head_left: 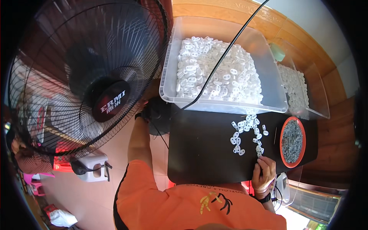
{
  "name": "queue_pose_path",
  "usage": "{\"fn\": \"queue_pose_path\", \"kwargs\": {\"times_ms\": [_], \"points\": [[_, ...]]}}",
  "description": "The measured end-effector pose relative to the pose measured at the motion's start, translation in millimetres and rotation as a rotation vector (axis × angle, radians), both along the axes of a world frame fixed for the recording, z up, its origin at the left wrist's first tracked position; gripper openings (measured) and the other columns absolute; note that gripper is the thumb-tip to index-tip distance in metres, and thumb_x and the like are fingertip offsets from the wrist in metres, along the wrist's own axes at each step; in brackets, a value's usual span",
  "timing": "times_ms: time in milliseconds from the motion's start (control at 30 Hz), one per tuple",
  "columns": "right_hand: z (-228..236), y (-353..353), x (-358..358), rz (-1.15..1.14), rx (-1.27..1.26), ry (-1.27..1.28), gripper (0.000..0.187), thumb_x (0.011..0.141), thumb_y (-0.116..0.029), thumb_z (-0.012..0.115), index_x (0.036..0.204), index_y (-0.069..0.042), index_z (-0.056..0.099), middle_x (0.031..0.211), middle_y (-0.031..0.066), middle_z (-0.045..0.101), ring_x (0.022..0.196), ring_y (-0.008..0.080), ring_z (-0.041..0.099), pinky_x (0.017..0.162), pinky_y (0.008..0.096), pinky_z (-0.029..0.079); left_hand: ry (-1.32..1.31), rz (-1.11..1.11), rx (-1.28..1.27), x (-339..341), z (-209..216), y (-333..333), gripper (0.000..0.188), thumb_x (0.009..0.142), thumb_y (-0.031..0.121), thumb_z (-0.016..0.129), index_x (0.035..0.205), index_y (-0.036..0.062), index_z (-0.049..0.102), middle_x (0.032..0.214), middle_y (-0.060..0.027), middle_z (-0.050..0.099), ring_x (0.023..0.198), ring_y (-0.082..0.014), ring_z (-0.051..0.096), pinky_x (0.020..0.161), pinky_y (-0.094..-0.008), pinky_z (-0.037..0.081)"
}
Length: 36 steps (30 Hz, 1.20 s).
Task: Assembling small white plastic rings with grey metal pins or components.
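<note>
My left hand (143,104) reaches out beside the black standing fan (111,100), close to its dark column; the fan's cage and the shadow hide most of its fingers. My right hand (264,172) rests at the near edge of the black table (203,149), thumb apart from the bent fingers, with nothing visible in it. Just beyond its fingertips, small white two-holed plastic pieces (259,150) lie in a loose line. More white pieces (236,140) are scattered to the left of that line, reaching back toward the big bin.
A clear plastic bin (226,105) heaped with white pieces stands at the back, a black cable (226,51) crossing over it. Behind right is a smaller clear container (320,97). An orange bowl (282,153) of small grey metal parts sits right. A white stool (94,166) stands left.
</note>
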State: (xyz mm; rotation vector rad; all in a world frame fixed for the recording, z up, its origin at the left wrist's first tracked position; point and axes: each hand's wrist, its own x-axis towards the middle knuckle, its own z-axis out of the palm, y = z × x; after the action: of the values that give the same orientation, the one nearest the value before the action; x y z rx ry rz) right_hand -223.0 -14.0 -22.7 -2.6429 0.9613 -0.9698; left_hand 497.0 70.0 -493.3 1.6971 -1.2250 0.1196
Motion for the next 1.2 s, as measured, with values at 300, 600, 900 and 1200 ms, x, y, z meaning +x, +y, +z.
{"fn": "queue_pose_path", "kwargs": {"times_ms": [300,600,900,1200], "points": [[1,1,3,-0.031,0.012,0.025,0.018,0.076,0.004,0.058,0.092,-0.001,0.06,0.095,0.0147,0.061,0.084,0.031,0.059,0.074,0.0385,0.048,0.603,0.005,0.125,0,23,27,0.042,0.075,0.03,0.066,0.106,0.0028,0.061,0.103,-0.0106,0.061,0.094,-0.0254,0.053,0.082,-0.0415,0.042],[4,2,5,-0.035,0.025,0.033,0.017,0.076,0.003,0.059,0.093,-0.002,0.06,0.096,0.0142,0.06,0.084,0.0304,0.059,0.074,0.0382,0.048,0.789,0.102,0.257,-29,63,66,0.048,0.069,0.031,0.068,0.106,0.0008,0.061,0.105,-0.0137,0.059,0.101,-0.0299,0.049,0.09,-0.0445,0.038],[4,4,6,-0.107,0.011,-0.003,0.021,0.07,0.001,0.065,0.09,-0.003,0.061,0.094,0.0121,0.063,0.081,0.03,0.061,0.069,0.0382,0.049,-0.088,0.063,0.379,-91,113,36,0.031,0.077,0.023,0.073,0.103,0.0081,0.065,0.082,-0.0062,0.066,0.078,-0.0167,0.063,0.066,-0.0343,0.051],[6,4,4,-0.137,0.015,-0.007,0.022,0.067,0.003,0.067,0.088,-0.002,0.062,0.095,0.0125,0.063,0.082,0.0297,0.062,0.071,0.0372,0.05,1.319,0.2,-0.062,-101,111,24,0.008,0.08,0.012,0.063,0.083,0.0053,0.059,0.071,-0.0067,0.057,0.063,-0.0201,0.057,0.056,-0.0317,0.05]]}}
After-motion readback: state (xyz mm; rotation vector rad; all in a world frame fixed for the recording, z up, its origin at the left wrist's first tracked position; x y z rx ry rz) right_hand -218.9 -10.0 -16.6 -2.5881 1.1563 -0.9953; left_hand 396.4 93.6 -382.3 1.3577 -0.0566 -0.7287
